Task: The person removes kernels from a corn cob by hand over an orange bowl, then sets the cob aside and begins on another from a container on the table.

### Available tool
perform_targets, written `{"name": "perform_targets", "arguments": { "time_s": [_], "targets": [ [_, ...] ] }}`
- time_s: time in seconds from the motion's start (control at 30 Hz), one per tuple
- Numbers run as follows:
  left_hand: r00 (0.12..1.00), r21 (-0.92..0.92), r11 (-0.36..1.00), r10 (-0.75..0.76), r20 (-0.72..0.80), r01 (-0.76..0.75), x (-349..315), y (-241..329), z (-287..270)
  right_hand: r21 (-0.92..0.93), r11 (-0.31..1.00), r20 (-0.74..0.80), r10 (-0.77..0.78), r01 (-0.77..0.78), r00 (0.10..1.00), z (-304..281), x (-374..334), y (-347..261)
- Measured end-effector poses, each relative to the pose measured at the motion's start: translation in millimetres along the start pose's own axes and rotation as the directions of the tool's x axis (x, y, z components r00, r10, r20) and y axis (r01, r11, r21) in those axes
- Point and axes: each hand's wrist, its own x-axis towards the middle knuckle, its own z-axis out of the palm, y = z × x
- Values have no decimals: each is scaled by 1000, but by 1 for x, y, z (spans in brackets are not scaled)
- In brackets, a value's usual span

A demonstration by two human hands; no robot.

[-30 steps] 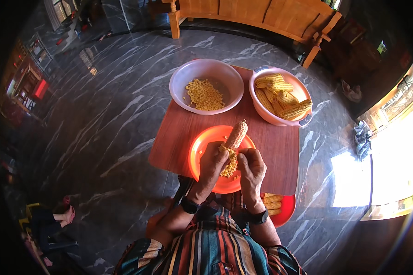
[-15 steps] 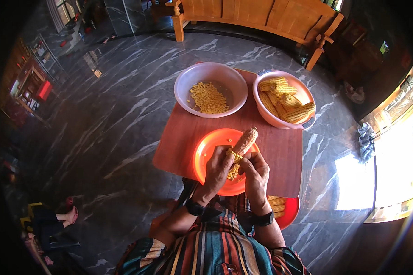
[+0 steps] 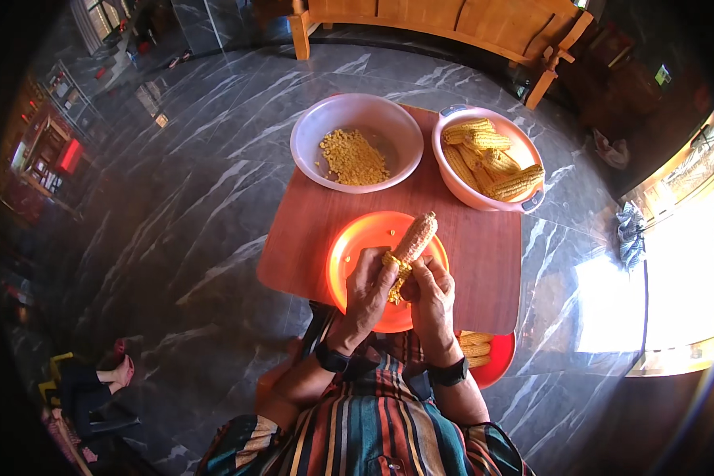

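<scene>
A partly shelled corn cob (image 3: 416, 237) is tilted between my hands, its far end bare and its near end still bearing yellow kernels. My left hand (image 3: 367, 286) is closed around the kernel-covered part. On the other side, my right hand (image 3: 430, 296) has its thumb and fingers closed against the cob. Both hands are over an orange basin (image 3: 341, 251), where a few loose kernels lie. Farther off on the table, a pale translucent basin (image 3: 309, 163) contains a heap of loose kernels (image 3: 355, 158). Whole corn cobs (image 3: 484, 151) fill a pink basin (image 3: 531, 155) to its right.
The basins stand on a small reddish-brown table (image 3: 484, 270). Below its near right edge, a red basin (image 3: 503, 361) holds more cobs. A wooden bench (image 3: 444, 24) stands beyond on the marbled floor. At lower left, a person's bare foot (image 3: 121, 373) shows.
The view has shifted slightly, so the table and basins appear higher. My right fingers have drawn closer together against the cob, which stays in my hands.
</scene>
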Motion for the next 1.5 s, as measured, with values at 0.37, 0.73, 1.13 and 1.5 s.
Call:
{"name": "perform_targets", "arguments": {
  "time_s": [0.37, 0.73, 1.13, 1.5],
  "targets": [
    [975, -181, 966, -203, -89, 184, 13, -3, -14, -117, 992, -87, -51, 41, 995, -21, 9, 20],
    [999, -10, 999, 37, -24, -37, 8, 1, -1, -388, 867, 55, -317, 313, 947, 4, -5, -10],
    [990, 162, 977, 140, 9, -139, 1, 12, 6, -263, 935, 18, -240, 236, 971, -4, -3, -4],
    [968, -302, 925, -250, -29, 230, 12, 6, -7, -130, 981, -50, -151, 143, 987, -8, 7, 12]
  ]
}}
